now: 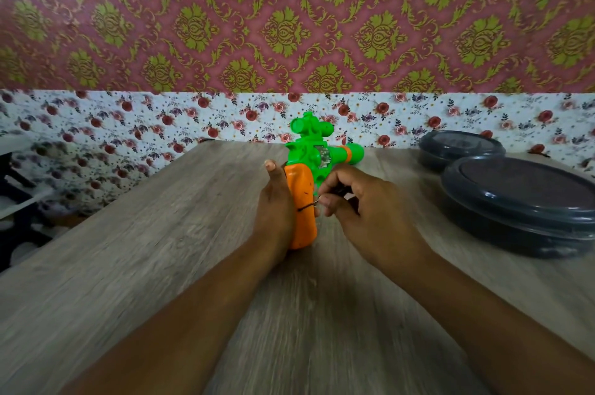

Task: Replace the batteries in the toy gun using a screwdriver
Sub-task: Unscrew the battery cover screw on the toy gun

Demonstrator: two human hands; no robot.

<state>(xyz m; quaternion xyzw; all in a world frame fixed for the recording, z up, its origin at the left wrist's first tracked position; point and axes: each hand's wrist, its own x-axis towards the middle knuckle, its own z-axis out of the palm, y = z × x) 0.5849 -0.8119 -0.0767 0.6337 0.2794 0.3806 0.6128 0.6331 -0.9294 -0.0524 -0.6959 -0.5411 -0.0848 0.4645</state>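
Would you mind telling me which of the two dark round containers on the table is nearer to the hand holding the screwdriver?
The larger-looking front container, closer to the camera, is nearer the right hand; the other container sits behind it, toward the wall.

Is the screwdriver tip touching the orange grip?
Touching. The head view shows the screwdriver, held in the right hand, with its thin tip meeting the orange grip, which the left hand steadies.

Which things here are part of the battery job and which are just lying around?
In use: toy gun, steadied by the left hand; screwdriver, held in the right hand, tip at the orange grip.
Lying about: two dark lidded containers on the table.
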